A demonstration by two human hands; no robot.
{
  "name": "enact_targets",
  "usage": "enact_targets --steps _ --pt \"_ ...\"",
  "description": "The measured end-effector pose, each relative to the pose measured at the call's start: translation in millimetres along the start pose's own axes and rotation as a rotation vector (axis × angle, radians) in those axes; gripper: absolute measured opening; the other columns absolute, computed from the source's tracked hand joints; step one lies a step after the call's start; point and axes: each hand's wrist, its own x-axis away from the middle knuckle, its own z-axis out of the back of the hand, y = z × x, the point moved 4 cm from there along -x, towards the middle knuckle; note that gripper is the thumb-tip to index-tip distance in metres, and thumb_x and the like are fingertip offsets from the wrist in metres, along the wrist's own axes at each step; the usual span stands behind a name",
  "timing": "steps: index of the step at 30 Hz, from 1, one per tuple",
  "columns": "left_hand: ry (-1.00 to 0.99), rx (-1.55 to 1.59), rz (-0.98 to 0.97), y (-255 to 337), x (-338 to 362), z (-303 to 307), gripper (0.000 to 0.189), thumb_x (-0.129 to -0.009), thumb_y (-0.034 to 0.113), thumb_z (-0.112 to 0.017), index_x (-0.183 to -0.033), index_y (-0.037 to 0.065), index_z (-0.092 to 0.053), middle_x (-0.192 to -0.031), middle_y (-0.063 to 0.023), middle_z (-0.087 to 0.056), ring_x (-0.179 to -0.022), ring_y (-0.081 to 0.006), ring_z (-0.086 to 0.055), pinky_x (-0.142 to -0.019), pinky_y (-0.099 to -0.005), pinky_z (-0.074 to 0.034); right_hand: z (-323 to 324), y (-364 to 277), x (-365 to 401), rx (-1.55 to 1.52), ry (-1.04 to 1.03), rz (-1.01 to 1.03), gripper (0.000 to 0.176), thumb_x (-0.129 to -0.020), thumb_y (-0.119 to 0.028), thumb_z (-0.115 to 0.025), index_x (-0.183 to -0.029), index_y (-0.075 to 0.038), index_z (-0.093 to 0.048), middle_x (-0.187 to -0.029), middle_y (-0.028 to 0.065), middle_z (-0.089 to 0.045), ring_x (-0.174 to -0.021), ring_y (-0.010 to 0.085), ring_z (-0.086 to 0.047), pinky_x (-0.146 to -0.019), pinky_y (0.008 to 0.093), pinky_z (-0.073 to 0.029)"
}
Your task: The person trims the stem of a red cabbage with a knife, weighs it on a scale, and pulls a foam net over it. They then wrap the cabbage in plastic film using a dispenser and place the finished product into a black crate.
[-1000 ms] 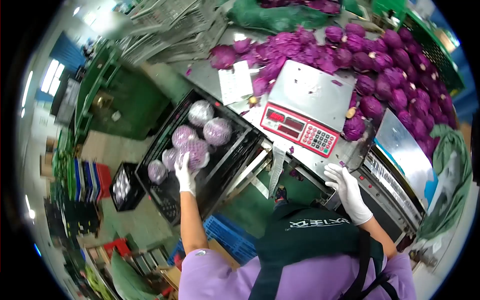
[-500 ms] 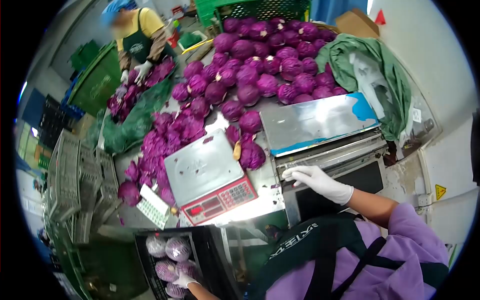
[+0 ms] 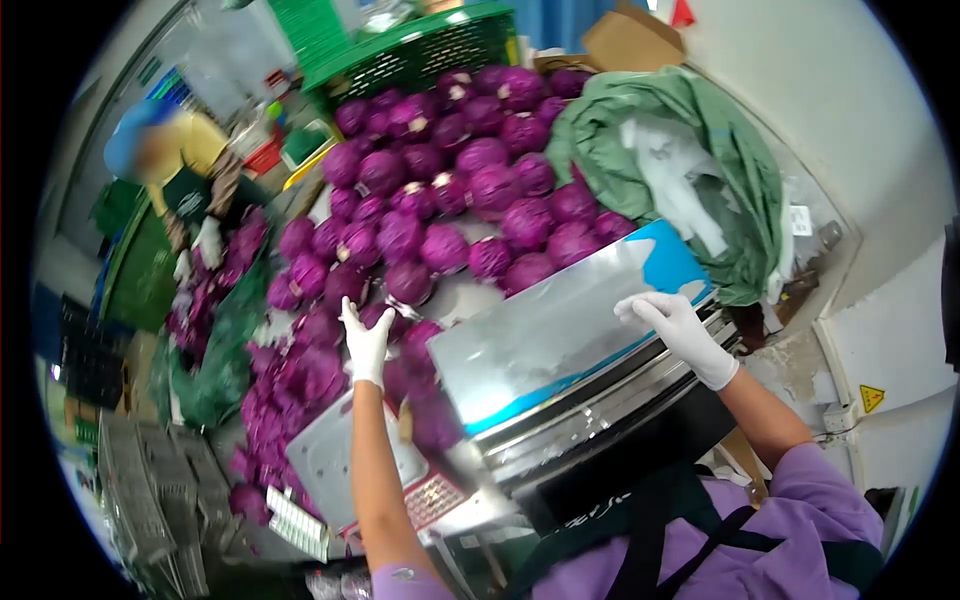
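Over the table (image 3: 465,302), a reach

At nine o'clock, the left hand (image 3: 366,345), spread wide and seemingly empty, is beside the cabbages (image 3: 447,245) at eleven; contact unclear. At three, the right hand (image 3: 680,338), half-curled with nothing visible in it, is over the plate (image 3: 550,330). The step looks like reaching; a grasp would call for closing fingers round one.

ok so from way over here I count one left hand (image 3: 367,348) and one right hand (image 3: 682,338), so two, plus one co-worker (image 3: 187,195), one scale (image 3: 322,457), one metal-topped machine (image 3: 555,325), one yellow warning sign (image 3: 872,399) and one paper sheet (image 3: 297,523). Red cabbages (image 3: 402,236)? Dozens, and they overlap too much for me to get an exact number lol.
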Motion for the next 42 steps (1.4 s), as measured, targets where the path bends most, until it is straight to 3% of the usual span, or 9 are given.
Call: enact_targets --steps 5,9,12,14,19,25,28,36,42 --pt "-0.281 -0.683 0.151 -22 -79 -96 0.131 -0.058 0.039 -0.092 -0.155 0.004 -0.011 -0.153 -0.0326 -0.025 -0.139 -0.0428 -0.034 -0.109 -0.0438 -0.041 130 43 -69 0.224 0.459 0.136 0.029 -0.097 -0.023 -0.06 -0.103 0.004 -0.069 -0.086 0.0011 -0.068 -0.081 0.0073 -0.058 -0.073 0.026 -0.048" --pt "-0.174 -0.923 0.06 -1 -77 -117 0.114 -0.055 0.037 -0.091 -0.146 0.006 -0.029 -0.139 -0.0296 -0.041 -0.126 -0.0454 -0.046 -0.102 -0.0465 -0.047 249 144 -102 0.791 0.767 0.02 0.026 -0.09 -0.018 -0.061 -0.106 0.0 -0.07 -0.104 0.0214 -0.07 -0.098 0.0361 -0.067 -0.088 0.038 -0.051" --pt "-0.101 -0.878 -0.003 -5 -78 -109 0.104 -0.055 0.034 -0.09 -0.14 0.005 -0.037 -0.133 -0.027 -0.046 -0.121 -0.0445 -0.049 -0.103 -0.0471 -0.045 298 235 -114 0.87 0.728 -0.212 0.052 -0.085 -0.024 -0.066 -0.132 -0.004 -0.058 -0.12 0.0237 -0.065 -0.114 0.0364 -0.061 -0.097 0.0399 -0.047" --pt "-0.018 -0.699 -0.086 -10 -78 -93 0.103 -0.055 0.035 -0.089 -0.139 0.004 -0.039 -0.133 -0.0265 -0.046 -0.121 -0.0427 -0.049 -0.104 -0.0466 -0.043 299 262 -115 0.914 0.628 -0.286 0.068 -0.077 -0.025 -0.074 -0.139 -0.006 -0.051 -0.118 0.0253 -0.064 -0.112 0.0395 -0.061 -0.095 0.0413 -0.048" --pt "-0.048 0.496 0.02 36 -35 -32 0.073 -0.076 0.014 -0.08 -0.139 0.006 -0.042 -0.127 -0.0113 -0.055 -0.116 -0.026 -0.057 -0.098 -0.0398 -0.05 282 257 -103 0.727 0.637 -0.204 0.025 -0.086 -0.023 -0.066 -0.09 0.002 -0.07 -0.079 0.0214 -0.067 -0.073 0.0268 -0.065 -0.071 0.0383 -0.048" --pt "-0.434 1.814 0.468 92 88 3 0.107 -0.08 0.078 -0.051 -0.15 0.0 -0.026 -0.147 -0.0313 -0.036 -0.132 -0.0487 -0.042 -0.109 -0.0568 -0.04 277 229 -90 0.384 0.754 0.121 0.042 -0.1 -0.012 -0.051 -0.138 0.005 -0.048 -0.117 0.0109 -0.067 -0.087 0.018 -0.065 -0.077 0.0267 -0.05" --pt "-0.496 1.989 0.483 83 137 18 0.096 -0.086 0.071 -0.047 -0.148 0.0 -0.032 -0.145 -0.0327 -0.039 -0.12 -0.0441 -0.057 -0.103 -0.0529 -0.045 260 182 -69 0.192 0.752 0.072 0.034 -0.103 -0.018 -0.048 -0.128 0.004 -0.053 -0.109 0.011 -0.069 -0.078 0.0127 -0.065 -0.069 0.0249 -0.05" --pt "-0.038 1.64 0.531 91 214 87 0.098 -0.08 0.073 -0.056 -0.148 0.006 -0.033 -0.14 -0.0225 -0.047 -0.117 -0.0407 -0.056 -0.1 -0.054 -0.048 200 92 -30 -0.029 0.693 0.181 0.033 -0.104 -0.019 -0.047 -0.124 0.006 -0.056 -0.11 0.0117 -0.068 -0.091 0.0184 -0.069 -0.079 0.0285 -0.053" --pt "0.202 0.758 0.364 9 222 186 0.075 -0.09 0.064 -0.053 -0.147 0.017 -0.038 -0.145 -0.0145 -0.045 -0.129 -0.0327 -0.051 -0.102 -0.0531 -0.046 77 -10 -7 0.113 0.524 0.28 0.044 -0.102 -0.012 -0.046 -0.145 -0.003 -0.045 -0.12 0.0108 -0.065 -0.079 0.0131 -0.066 -0.07 0.0241 -0.051"
